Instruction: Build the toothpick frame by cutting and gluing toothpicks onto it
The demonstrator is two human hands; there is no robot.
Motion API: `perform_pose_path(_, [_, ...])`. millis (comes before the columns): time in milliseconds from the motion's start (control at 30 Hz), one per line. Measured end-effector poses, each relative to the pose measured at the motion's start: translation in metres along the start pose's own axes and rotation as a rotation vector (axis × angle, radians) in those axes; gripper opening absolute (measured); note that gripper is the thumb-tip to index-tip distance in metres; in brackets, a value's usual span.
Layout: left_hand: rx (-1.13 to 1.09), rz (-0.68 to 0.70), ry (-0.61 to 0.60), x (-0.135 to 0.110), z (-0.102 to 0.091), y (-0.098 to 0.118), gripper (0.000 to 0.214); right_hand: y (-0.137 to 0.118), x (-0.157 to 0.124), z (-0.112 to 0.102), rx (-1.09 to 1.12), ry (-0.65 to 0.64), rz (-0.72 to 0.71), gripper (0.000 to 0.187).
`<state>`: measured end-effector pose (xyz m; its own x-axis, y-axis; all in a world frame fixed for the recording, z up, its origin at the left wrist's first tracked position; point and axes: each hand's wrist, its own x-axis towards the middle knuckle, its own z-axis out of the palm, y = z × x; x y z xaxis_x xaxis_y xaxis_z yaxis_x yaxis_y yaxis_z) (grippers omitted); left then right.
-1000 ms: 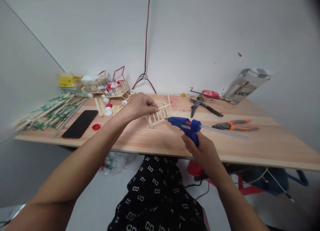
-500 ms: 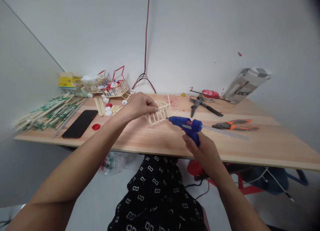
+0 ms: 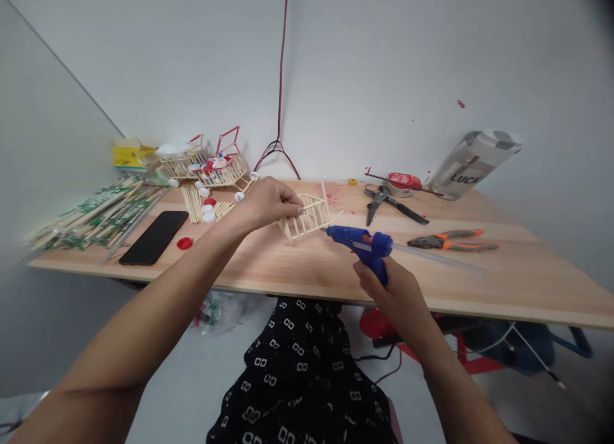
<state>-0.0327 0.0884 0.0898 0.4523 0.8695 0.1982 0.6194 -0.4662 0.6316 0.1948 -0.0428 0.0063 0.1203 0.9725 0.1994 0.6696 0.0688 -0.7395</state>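
Left hand (image 3: 271,204) is pinching the frame (image 3: 309,217), right hand (image 3: 397,292) gripping a glue gun (image 3: 361,242)! Pliers (image 3: 444,240) are lying behind its stick (image 3: 434,258), table (image 3: 288,268) stretching to front edge (image 3: 240,290).

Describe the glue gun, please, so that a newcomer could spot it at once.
Find the wooden table, then the right hand near its front edge. That hand grips the glue gun, aimed towards the pale stick frame; its blue body sets it apart from the orange-handled pliers.

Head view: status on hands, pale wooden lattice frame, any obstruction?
Left hand gripping pale wooden lattice frame. Right hand holding blue plastic glue gun, nozzle by frame's lower corner, contact unclear. No obstruction visible between.
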Motion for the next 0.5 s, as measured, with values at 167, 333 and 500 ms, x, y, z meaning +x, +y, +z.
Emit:
perform_pose_path(167, [0.006, 0.006, 0.003, 0.0, 0.0, 0.0, 0.014, -0.004, -0.004, -0.004, 0.379, -0.089, 0.09, 0.033])
perform_pose_path(333, [-0.007, 0.002, -0.005, -0.002, 0.0, 0.0, 0.013, -0.007, 0.005, -0.01, 0.8, -0.022, 0.126, 0.032])
perform_pose_path(500, [0.002, 0.004, 0.002, -0.007, 0.0, 0.004, 0.014, 0.013, 0.022, -0.026, 0.593, 0.145, 0.081, 0.034])
